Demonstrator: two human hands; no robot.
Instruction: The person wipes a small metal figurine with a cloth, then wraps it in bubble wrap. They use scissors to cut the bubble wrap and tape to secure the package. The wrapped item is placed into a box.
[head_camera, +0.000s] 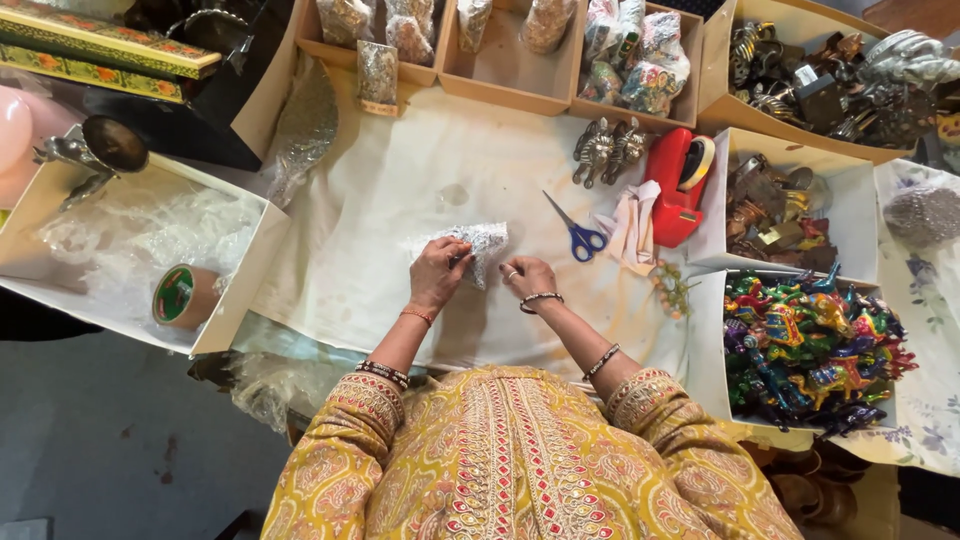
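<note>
My left hand (437, 272) grips a small bundle wrapped in clear bubble wrap (478, 244) on the white cloth (400, 180) in front of me. My right hand (528, 278) rests just right of the bundle, fingers curled, touching its lower edge. Both wrists wear bangles, and my sleeves are yellow with embroidery. What is inside the wrap is hidden.
Blue-handled scissors (578, 234) lie right of my hands, beside a red tape dispenser (680, 180) and two metal figurines (608, 148). Cardboard boxes ring the cloth: colourful toy figures (810, 345) at right, metal pieces (775, 210) above them, a tape roll (180, 295) in the left box.
</note>
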